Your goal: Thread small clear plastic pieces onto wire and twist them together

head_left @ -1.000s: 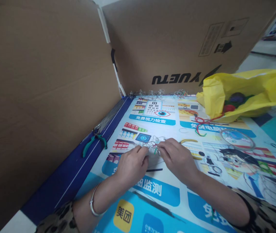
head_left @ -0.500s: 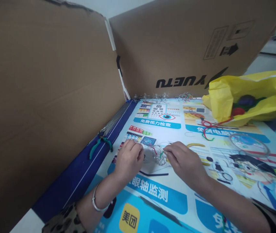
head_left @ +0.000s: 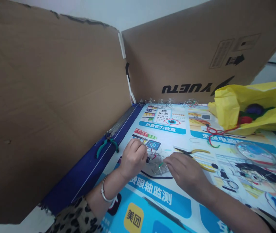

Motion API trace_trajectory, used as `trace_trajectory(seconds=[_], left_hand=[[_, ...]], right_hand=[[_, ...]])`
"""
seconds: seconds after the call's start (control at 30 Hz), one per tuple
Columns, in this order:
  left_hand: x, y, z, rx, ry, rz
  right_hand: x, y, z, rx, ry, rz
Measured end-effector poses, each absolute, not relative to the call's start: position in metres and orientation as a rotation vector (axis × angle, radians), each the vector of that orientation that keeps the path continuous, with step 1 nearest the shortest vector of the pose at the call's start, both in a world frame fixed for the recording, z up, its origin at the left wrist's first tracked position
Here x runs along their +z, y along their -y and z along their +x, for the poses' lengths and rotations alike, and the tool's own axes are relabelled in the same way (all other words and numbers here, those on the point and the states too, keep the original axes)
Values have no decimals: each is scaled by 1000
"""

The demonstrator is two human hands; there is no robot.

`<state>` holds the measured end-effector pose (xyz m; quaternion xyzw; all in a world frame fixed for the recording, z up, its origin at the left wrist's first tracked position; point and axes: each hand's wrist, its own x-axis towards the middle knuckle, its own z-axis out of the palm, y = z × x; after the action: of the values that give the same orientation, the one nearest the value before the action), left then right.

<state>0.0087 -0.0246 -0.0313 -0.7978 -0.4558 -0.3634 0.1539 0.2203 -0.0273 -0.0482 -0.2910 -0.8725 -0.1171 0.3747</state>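
Note:
Between my two hands, low over the printed sheet, is a tangle of thin silvery wire (head_left: 159, 167) with small bits of red and green strand in it. My left hand (head_left: 133, 158) is closed, fingertips pinched at the wire's upper left side. On the other side, my right hand (head_left: 187, 170) also pinches, its thumb and fingers together beside the green strand; the exact piece of wire in its grip is too fine to make out. Just beyond the right hand lie yellow-handled pliers (head_left: 201, 151), jaws pointing left, partly hidden by that hand.
Teal-handled pliers (head_left: 107, 145) rest on the blue border at left, near a bundle of straight wires (head_left: 123, 121). Cardboard walls (head_left: 62, 81) enclose the back and left. A yellow bag (head_left: 227, 106) holds yarn balls, with red yarn (head_left: 217, 131) trailing out. A clear round reel (head_left: 256, 154) lies right.
The view has shifted, so the scene sits lower and further right. My right hand has come slightly toward me, showing more of the yellow-handled pliers. Both hands keep pinching at the wire.

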Motion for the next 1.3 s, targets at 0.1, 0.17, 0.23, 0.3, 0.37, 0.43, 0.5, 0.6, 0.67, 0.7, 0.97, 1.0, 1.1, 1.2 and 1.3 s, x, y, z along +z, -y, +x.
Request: trace_trajectory(seconds=[0.1,0.17,0.23,0.3,0.37,0.43,0.5,0.6,0.67,0.7,0.97,1.0,1.1,1.2,1.3], left_hand=[[-34,23,8,-1080,1340,-2278],[-35,23,7,-1115,1357,-2275],[-35,23,7,-1156,1385,-2273],[-35,24,7,-1203,1430,-2272],[-34,25,8,-1247,1489,-2274],[-32,28,10,-1301,1580,-2269],[-31,31,13,-1378,1698,-2270],[-29,34,16,-1533,1868,-2288],[-29,36,18,-1624,1955,-2313],[-30,36,18,-1663,1992,-2325],[-39,40,18,-1779,2099,-2415],[-40,40,18,-1781,2104,-2423],[-42,41,17,-1781,2118,-2440],[-42,43,16,-1762,2116,-2468],[-41,45,17,-1740,2119,-2478]], right_hand=[[-49,29,221,-340,2232,-712],[-49,29,222,-355,2234,-710],[-48,28,223,-374,2247,-726],[-47,26,225,-399,2260,-749],[-44,23,227,-425,2263,-779],[-41,21,230,-448,2253,-808],[-38,19,233,-473,2245,-838],[-34,16,238,-539,2240,-879],[-33,14,242,-583,2261,-900],[-32,13,243,-601,2275,-909],[-35,12,248,-662,2334,-942],[-36,13,247,-665,2339,-944],[-38,16,244,-674,2348,-947],[-37,20,238,-648,2316,-966],[-36,24,229,-528,2258,-989]])
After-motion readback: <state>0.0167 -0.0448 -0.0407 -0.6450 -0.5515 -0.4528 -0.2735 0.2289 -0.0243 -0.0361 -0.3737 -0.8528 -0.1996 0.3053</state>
